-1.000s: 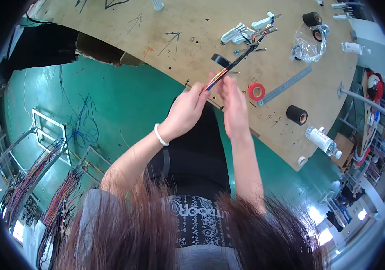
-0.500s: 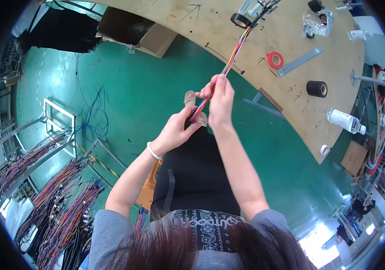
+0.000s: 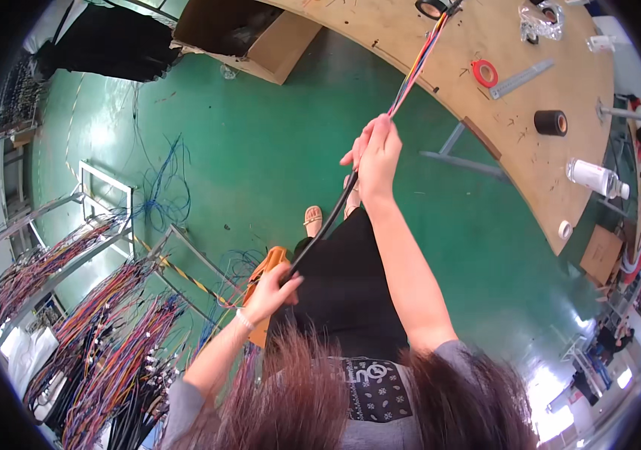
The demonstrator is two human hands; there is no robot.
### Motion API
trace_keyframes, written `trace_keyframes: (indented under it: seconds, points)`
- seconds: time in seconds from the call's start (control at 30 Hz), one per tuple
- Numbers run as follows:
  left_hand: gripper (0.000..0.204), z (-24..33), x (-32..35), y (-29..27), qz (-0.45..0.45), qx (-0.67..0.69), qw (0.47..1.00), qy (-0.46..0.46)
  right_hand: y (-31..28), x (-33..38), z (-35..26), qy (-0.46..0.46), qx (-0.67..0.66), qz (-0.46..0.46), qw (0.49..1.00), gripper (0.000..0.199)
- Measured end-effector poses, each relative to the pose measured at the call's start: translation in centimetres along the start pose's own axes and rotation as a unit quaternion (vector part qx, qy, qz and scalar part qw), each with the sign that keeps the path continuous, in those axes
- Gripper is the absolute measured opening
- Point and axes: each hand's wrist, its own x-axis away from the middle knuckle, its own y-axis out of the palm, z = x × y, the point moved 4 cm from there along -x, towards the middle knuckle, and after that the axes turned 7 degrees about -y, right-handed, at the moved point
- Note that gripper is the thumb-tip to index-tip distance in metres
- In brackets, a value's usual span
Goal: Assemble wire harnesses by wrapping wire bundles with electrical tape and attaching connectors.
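A wire harness runs from the table's far edge down toward my lap. Its upper stretch is a bundle of loose coloured wires point(image 3: 418, 67); below my right hand it is a black sleeve point(image 3: 333, 214). My right hand point(image 3: 377, 157) is closed around the harness where colour meets black. Lower down, near my lap, my left hand point(image 3: 272, 291) grips the black part. The harness hangs taut between the two hands. Its top end lies by a roll of black tape point(image 3: 431, 8) on the wooden table point(image 3: 515, 157).
On the table lie red tape point(image 3: 484, 73), a steel ruler point(image 3: 521, 79), a black tape roll point(image 3: 551, 123), a plastic bottle point(image 3: 596, 178) and a white roll point(image 3: 565, 229). Wire bundles point(image 3: 95, 322) hang over metal racks at left. An orange stool point(image 3: 260, 274) and a cardboard box point(image 3: 279, 49) stand nearby.
My left hand has slid down and left toward my lap, away from my right hand. A long black stretch now shows between them. My view has shifted too.
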Motion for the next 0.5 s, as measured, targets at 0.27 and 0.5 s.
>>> trace_keyframes:
  seconds: [0.27, 0.5]
  points:
    - [0.022, -10.6, 14.2, -4.8, 0.077, -0.272, 0.959, 0.007, -0.2, 4.3, 0.9, 0.012, -0.133, -0.007, 0.991, 0.036]
    - [0.030, -7.4, 18.8, -5.1, 0.189, -0.435, 0.879, 0.059, -0.7, 5.3, 0.6, 0.027, -0.166, -0.001, 0.986, 0.034]
